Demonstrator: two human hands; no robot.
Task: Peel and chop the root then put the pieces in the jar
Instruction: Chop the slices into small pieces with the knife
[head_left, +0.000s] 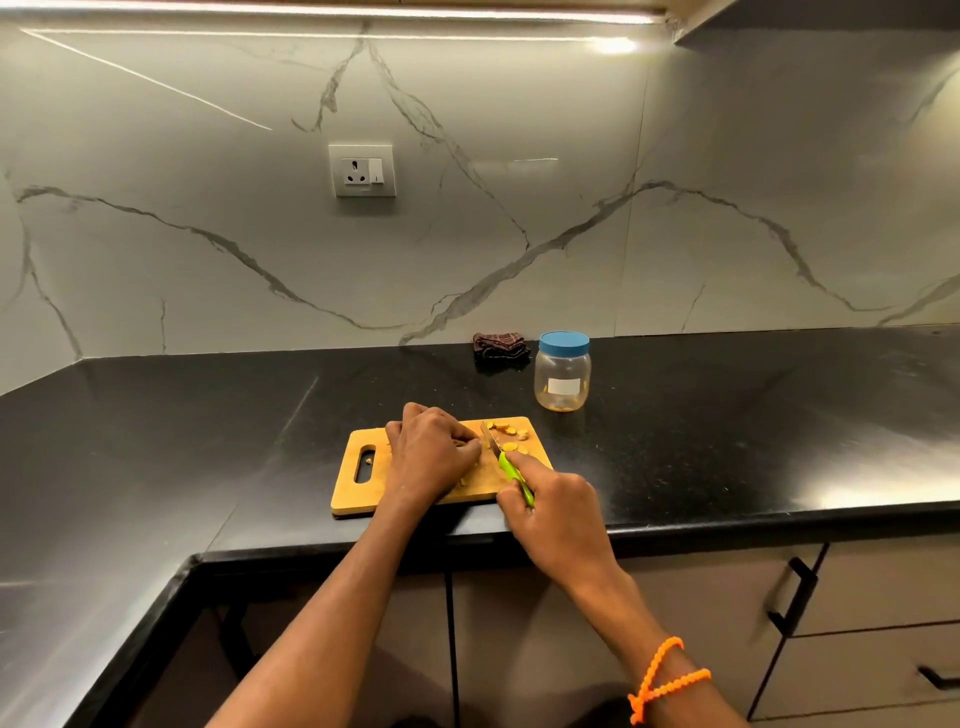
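Your left hand curled over the root on the wooden cutting board, fingertips pinning it down; your knuckles hid nearly all of it, so its shape was hard to make out. Your right hand clenched the lime-green handle of a small knife, forefinger stretched along the top, blade just beside your left fingertips. Yellow cut slices lay on the board's far right corner. Behind it on the glossy black counter stood a clear plastic jar, blue lid on, near a dark folded cloth.
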